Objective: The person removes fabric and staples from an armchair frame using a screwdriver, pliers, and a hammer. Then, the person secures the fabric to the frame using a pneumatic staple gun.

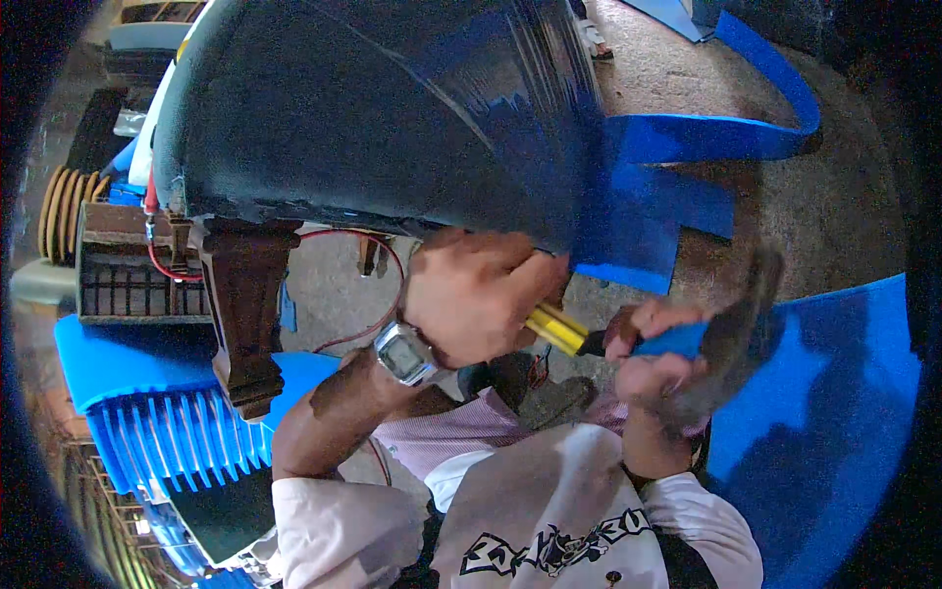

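My left hand, with a silver watch on its wrist, is closed around a yellow-handled tool with a black butt end. This hand is up against the lower edge of a dark upholstered chair seat, so the tool's tip is hidden. Just right of the tool's butt end, my right hand is closed and smeared by motion. It grips a dark, blurred mallet-like tool whose exact kind does not show.
A carved dark wooden leg stands under the seat's left. Blue sheet material lies at the right, with a curved blue strip farther back. A red hose loops beneath the seat. Blue plastic chairs are at the left.
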`<state>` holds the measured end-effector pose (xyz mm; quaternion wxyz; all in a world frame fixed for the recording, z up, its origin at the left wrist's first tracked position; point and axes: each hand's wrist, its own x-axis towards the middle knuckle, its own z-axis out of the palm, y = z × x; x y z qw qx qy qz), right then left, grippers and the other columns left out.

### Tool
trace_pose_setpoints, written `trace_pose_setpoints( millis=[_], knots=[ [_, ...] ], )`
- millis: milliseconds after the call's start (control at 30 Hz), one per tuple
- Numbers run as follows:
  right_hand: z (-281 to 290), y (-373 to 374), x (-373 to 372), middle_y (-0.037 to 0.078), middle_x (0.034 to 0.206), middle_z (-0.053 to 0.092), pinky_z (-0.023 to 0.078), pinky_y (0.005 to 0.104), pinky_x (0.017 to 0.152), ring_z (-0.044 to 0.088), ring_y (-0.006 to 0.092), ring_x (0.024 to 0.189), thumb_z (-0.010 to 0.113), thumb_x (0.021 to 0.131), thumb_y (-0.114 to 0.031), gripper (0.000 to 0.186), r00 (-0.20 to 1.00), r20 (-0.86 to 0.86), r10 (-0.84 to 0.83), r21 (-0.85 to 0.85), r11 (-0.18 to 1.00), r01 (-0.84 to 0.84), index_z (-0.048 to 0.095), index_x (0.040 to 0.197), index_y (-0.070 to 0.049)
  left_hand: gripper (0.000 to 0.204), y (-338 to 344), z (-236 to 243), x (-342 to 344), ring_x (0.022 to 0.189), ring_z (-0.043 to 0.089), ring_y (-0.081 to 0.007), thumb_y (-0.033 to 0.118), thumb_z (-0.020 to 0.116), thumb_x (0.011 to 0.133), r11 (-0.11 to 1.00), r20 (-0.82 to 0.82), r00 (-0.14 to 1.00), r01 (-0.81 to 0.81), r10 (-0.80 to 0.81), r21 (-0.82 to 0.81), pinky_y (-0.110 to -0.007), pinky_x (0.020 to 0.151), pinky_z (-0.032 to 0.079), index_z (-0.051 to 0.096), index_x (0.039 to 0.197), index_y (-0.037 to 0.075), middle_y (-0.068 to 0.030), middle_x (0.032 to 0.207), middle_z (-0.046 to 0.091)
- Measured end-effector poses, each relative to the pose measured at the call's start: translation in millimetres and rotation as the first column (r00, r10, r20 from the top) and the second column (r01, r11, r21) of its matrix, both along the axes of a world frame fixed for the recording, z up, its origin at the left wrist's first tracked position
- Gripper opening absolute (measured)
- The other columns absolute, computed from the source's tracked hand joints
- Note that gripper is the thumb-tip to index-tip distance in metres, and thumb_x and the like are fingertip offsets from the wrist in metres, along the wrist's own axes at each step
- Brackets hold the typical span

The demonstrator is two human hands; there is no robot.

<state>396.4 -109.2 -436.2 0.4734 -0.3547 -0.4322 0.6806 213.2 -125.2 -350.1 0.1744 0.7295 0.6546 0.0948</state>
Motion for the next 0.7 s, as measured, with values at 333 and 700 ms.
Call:
trace_pose_setpoints(
  millis=[333, 700],
  knots=[
    [-61.8, -61.5, 1.5, 0.013, 0.077, 0.057, 0.045, 0.0349, 0.049, 0.053, 0.0264, 0.055, 0.073, 0.065, -0.028, 0.041, 0.956, 0.286, 0.059, 0.635, 0.736, -0.235, 0.051, 0.091, -0.004, 0.015, -20.6, -11.4, -14.5, 0.045, 0.043, -0.0136, 0.019, 0.066, 0.059, 0.932, -0.079, 0.979, 0.206, -0.191, 0.299, -0.029, 0.04, 0.031, 0.056, 0.068, 0.012, 0.0014, 0.055, 0.038],
    [-69.2, -63.3, -25.0, 0.013, 0.063, 0.053, 0.042, 0.0402, 0.048, 0.053, 0.0349, 0.055, 0.071, 0.065, -0.034, 0.038, 0.803, 0.436, 0.405, 0.325, 0.761, -0.561, 0.053, 0.079, -0.005, 0.019, -64.8, -40.5, -62.9, 0.054, 0.046, -0.0148, 0.022, 0.058, 0.052, 0.748, -0.221, 0.818, 0.576, -0.532, 0.33, -0.028, 0.054, 0.039, 0.057, 0.067, 0.009, 0.0025, 0.055, 0.042]
  ],
)
